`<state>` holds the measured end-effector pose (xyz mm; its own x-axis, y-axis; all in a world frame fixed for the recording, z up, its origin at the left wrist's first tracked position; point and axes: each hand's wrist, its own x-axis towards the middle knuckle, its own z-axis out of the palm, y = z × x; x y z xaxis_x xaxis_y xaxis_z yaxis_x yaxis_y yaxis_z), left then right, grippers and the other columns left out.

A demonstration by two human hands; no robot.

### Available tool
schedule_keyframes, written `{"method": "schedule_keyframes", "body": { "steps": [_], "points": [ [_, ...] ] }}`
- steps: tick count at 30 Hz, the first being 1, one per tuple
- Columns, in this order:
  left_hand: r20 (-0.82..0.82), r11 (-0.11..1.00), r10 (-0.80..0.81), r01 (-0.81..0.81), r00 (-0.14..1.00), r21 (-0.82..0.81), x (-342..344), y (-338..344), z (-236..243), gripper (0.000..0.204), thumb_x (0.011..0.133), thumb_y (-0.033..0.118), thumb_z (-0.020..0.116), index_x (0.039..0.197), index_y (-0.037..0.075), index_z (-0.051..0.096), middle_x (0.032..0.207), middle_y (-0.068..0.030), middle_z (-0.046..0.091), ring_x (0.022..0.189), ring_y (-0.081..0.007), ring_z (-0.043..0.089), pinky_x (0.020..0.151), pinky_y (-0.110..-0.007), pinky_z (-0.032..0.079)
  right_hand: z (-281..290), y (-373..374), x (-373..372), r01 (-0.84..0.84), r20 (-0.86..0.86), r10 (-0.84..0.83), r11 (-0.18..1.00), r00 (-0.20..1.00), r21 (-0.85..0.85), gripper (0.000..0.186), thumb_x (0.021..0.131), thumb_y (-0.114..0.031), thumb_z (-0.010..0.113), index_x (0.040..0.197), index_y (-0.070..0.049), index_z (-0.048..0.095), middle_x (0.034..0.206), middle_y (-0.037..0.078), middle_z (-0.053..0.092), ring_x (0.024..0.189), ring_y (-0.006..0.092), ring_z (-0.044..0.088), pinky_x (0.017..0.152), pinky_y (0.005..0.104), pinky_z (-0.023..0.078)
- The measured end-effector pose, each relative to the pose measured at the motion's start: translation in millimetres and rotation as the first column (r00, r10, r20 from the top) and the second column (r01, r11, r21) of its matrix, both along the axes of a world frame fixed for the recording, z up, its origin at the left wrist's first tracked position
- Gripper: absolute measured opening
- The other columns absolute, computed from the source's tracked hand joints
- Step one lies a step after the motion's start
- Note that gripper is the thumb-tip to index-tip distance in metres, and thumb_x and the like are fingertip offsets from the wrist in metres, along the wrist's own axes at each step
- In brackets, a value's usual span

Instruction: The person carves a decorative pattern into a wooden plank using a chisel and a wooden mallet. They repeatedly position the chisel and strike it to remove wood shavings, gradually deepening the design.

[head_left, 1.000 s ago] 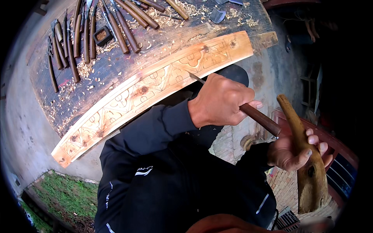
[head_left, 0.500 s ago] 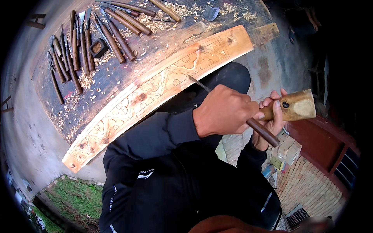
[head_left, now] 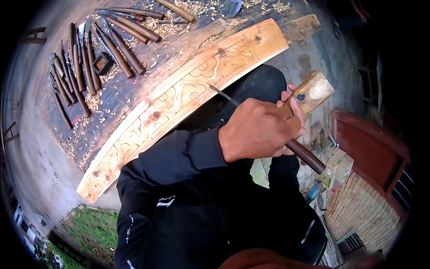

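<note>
My left hand is closed around a carving chisel with a dark wooden handle. Its thin metal blade points up and left, and the tip lies over the near edge of a long pale board. Shallow carved flower and scroll shapes run along this board. Behind my left hand, my right hand grips a wooden mallet with a dark knot in its head. My left hand hides most of the right palm and the mallet's handle. The mallet head is held up, apart from the chisel.
Several wood-handled chisels lie fanned out on the worn workbench beyond the board, among wood shavings. Between them sits a small dark box. A grey block is at the far edge. Stacked bricks stand at lower right.
The mallet and my right hand have moved left and tilted more upward, closer behind my left hand. The chisel tip remains at the board's near edge. The bench view has shifted slightly left.
</note>
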<state>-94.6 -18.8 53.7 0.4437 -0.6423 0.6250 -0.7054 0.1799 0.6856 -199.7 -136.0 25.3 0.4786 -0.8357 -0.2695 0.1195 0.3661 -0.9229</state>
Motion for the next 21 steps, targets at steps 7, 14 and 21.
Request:
{"method": "schedule_keyframes", "body": {
  "steps": [7, 14, 21],
  "points": [
    [-0.009, 0.995, 0.097, -0.097, 0.995, 0.025, 15, 6, -8, 0.030, 0.088, 0.024, 0.076, 0.068, 0.013, 0.056, 0.056, -0.0032, 0.049, 0.048, -0.0225, 0.057, 0.043, -0.036, 0.040, -3, -4, -1, -0.016, -0.081, 0.012, 0.999, 0.997, -0.050, 0.041, 0.095, -0.016, 0.064, 0.130, 0.003, 0.055, 0.094, 0.009, 0.064, 0.075, 0.0141, 0.060, 0.068, 0.0267, 0.051],
    [-0.033, 0.993, 0.114, -0.114, 0.993, -0.007, 20, 8, -11, 0.033, 0.090, 0.026, 0.076, 0.067, 0.012, 0.057, 0.055, -0.0037, 0.048, 0.047, -0.0229, 0.056, 0.043, -0.036, 0.039, -26, -22, -23, -0.148, -0.104, 0.139, 0.985, 0.985, -0.085, 0.046, 0.106, -0.030, 0.055, 0.141, -0.001, 0.053, 0.112, 0.009, 0.067, 0.106, 0.0177, 0.065, 0.099, 0.0335, 0.053],
    [-0.083, 0.986, 0.155, -0.159, 0.984, -0.043, 18, 7, -11, 0.034, 0.088, 0.025, 0.079, 0.066, 0.012, 0.056, 0.055, -0.0039, 0.048, 0.047, -0.0227, 0.055, 0.043, -0.036, 0.039, -42, -32, -32, -0.186, -0.061, 0.181, 0.979, 0.982, -0.084, 0.049, 0.106, -0.039, 0.057, 0.141, -0.004, 0.053, 0.117, 0.009, 0.067, 0.108, 0.0191, 0.067, 0.097, 0.0349, 0.055]
  ]
}}
